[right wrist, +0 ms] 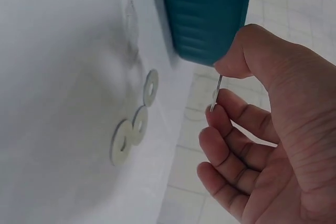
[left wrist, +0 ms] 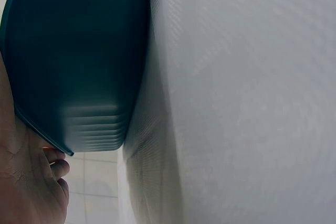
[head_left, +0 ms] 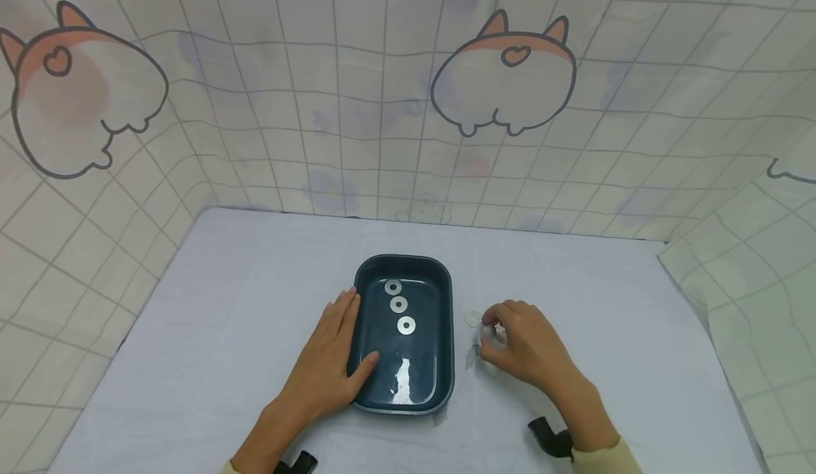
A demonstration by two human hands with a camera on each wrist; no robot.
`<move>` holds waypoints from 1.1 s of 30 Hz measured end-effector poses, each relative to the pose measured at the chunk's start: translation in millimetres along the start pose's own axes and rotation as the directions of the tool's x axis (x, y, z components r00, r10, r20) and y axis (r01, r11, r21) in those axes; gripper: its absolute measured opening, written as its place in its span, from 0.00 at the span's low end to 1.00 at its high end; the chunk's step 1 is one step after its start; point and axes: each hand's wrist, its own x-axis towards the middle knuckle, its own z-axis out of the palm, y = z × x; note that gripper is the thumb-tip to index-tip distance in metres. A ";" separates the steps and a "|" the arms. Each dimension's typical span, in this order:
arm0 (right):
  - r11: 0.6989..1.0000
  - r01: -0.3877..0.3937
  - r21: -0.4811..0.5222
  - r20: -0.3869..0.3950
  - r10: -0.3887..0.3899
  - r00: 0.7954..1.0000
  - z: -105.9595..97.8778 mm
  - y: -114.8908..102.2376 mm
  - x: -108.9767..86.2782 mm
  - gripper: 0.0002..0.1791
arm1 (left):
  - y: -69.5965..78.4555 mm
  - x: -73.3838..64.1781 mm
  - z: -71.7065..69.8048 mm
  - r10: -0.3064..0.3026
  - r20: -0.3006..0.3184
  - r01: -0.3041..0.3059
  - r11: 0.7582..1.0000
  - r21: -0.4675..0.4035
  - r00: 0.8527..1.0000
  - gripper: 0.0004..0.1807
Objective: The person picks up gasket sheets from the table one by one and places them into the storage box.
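Three flat washers [head_left: 398, 305] lie in a row inside a dark blue-green rectangular tray [head_left: 401, 382]. My left hand [head_left: 325, 360] rests along the tray's left side with straight fingers, its thumb reaching over the rim. To the right of the tray, my right hand [head_left: 525, 343] pinches one washer [right wrist: 216, 94] edge-on between thumb and fingertips, above the table. Three more washers [right wrist: 122, 142] lie on the cloth beneath that hand, two of them touching or overlapping; from the head view the hand partly hides them.
White cloth covers the table [head_left: 255, 268]. A crumpled clear strip [head_left: 472, 356] lies between the tray and my right hand. Behind the table hangs a grid-patterned curtain [head_left: 357, 141] with cartoon dogs. Black wrist mounts [head_left: 550, 438] sit under both wrists.
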 end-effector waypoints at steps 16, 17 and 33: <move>0.999 0.047 -0.006 0.006 -0.047 0.999 -19.5 -11.0 23.5 0.12 | -0.1 -0.5 -0.4 -0.003 0.012 0.003 1.000 -0.002 1.000 0.52; 0.999 0.053 -0.011 0.004 -0.053 0.999 -20.8 -11.9 24.9 0.12 | -0.2 -0.3 -0.2 -0.001 0.011 0.001 1.000 -0.002 1.000 0.52; 0.986 0.143 -0.087 0.022 -0.141 0.990 -27.9 -25.7 46.5 0.11 | -2.0 0.2 1.5 0.003 0.004 -0.003 1.000 0.009 1.000 0.51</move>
